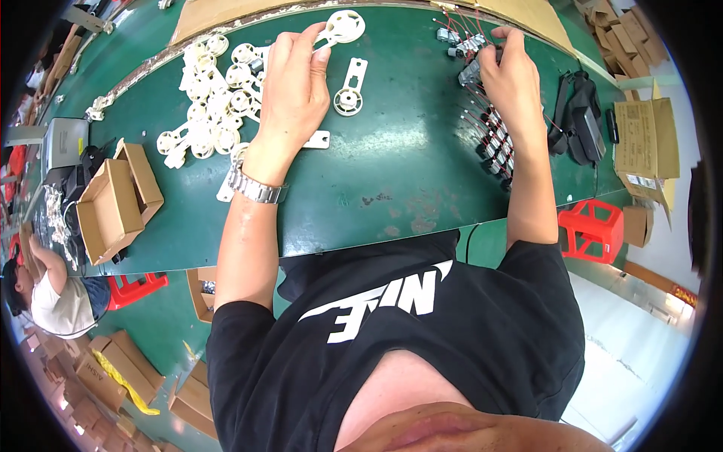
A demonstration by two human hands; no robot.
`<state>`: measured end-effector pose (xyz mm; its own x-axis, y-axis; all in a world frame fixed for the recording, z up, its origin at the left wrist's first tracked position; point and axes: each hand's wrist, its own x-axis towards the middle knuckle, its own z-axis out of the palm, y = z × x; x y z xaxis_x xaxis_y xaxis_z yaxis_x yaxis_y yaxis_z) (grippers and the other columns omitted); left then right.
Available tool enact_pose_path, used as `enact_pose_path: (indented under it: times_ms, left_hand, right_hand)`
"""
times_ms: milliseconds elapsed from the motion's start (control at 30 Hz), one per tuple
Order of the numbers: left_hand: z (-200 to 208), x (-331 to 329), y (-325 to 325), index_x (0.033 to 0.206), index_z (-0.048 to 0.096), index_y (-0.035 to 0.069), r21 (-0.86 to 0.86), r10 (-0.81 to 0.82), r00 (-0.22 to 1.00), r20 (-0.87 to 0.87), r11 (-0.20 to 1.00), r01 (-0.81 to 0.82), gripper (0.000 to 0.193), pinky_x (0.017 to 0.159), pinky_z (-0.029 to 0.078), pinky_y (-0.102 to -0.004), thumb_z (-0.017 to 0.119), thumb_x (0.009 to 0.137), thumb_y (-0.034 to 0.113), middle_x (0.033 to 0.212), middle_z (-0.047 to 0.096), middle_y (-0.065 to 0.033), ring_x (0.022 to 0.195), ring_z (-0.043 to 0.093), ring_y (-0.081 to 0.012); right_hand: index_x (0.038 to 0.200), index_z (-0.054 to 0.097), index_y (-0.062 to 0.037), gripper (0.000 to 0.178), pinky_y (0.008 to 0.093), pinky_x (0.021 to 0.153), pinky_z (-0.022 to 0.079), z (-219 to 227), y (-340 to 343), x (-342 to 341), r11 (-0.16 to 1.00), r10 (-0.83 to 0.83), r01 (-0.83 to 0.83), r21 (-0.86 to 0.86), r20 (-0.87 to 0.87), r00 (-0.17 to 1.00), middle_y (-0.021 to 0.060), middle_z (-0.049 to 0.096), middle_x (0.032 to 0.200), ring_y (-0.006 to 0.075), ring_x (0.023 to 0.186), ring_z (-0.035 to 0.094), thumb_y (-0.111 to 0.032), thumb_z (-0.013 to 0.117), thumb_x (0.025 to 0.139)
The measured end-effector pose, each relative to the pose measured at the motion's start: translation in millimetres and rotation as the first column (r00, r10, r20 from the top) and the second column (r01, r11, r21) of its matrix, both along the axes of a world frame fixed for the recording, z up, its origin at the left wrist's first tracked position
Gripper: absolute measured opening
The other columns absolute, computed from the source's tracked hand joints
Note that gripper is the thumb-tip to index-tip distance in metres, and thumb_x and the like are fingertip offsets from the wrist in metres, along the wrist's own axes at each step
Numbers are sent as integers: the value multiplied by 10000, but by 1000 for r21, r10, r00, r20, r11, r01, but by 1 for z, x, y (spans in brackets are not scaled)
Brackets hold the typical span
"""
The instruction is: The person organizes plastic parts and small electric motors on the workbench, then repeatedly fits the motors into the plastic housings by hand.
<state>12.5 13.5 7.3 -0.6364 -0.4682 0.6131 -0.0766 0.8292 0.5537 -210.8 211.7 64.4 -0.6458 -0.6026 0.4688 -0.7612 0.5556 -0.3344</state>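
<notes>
Between the thumb and fingers of my left hand (294,94) is a white plastic bracket (346,27) with a round, spoked end pointing away to the right. A second white bracket (349,96) lies flat on the green table, just right of that hand. A heap of similar brackets (207,113) spreads to its left. At the far right, my right hand (515,87) pinches a small motor, mostly hidden by the fingers. Grey motors (470,73) with thin red and black wires lie beside it. Rows of more motors (497,143) run down the table below the wrist.
Open cardboard boxes (113,211) stand at the table's left edge. A black bag (584,124) lies on the right side. Beyond the right edge are a red stool (595,230) and a large carton (640,139). Another person (60,297) sits at the lower left.
</notes>
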Motion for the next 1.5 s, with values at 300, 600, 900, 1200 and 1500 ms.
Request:
enact_pose_path:
  times_ms: [300, 600, 900, 1200, 1500]
  left_hand:
    - [8, -2, 9, 1279, 611, 30, 121, 42, 999, -27, 992, -38, 266, 745, 503, -374, 626, 1027, 114, 965, 626, -128, 829, 612, -272]
    - [10, -4, 14, 1116, 732, 26, 665, -17, 968, -252, 723, 186, 227, 535, 378, -200, 627, 1072, 223, 749, 574, 55, 606, 475, -14]
    - [10, -5, 22, 1101, 720, 15, 676, -47, 978, -205, 716, 176, 226, 525, 363, -210, 601, 1084, 206, 839, 620, 21, 598, 452, -26]
    - [8, -7, 27, 1056, 749, 32, 445, -51, 991, -120, 890, 100, 137, 568, 416, -198, 661, 1036, 135, 890, 692, -21, 700, 547, -29]
    - [12, -11, 48, 1107, 715, 52, 412, 13, 989, -146, 910, 49, 183, 530, 437, -203, 768, 958, 144, 824, 731, 1, 608, 555, -21]
  right_hand:
    - [1208, 643, -7, 311, 363, 704, 561, -26, -3, -16, 972, 121, -61, -228, 261, 958, 152, 753, 983, 223, 761, 706, -94, 740, 926]
    - [1151, 713, -48, 210, 292, 697, 551, -14, -6, 9, 790, 493, -449, -417, -2, 870, 75, 741, 1004, 164, 797, 691, -45, 726, 942]
    - [1130, 674, -19, 251, 389, 756, 553, -15, -8, 48, 690, 690, -658, -301, -3, 724, 125, 696, 994, 315, 865, 668, -41, 753, 893]
    - [1147, 649, -27, 277, 425, 772, 558, -28, -11, 48, 705, 688, -683, -189, -48, 724, 133, 691, 1003, 350, 902, 663, -53, 746, 889]
    - [1114, 666, -29, 319, 398, 810, 558, -25, -16, 55, 720, 626, -678, -150, -281, 727, 117, 679, 1115, 320, 983, 651, -49, 787, 820]
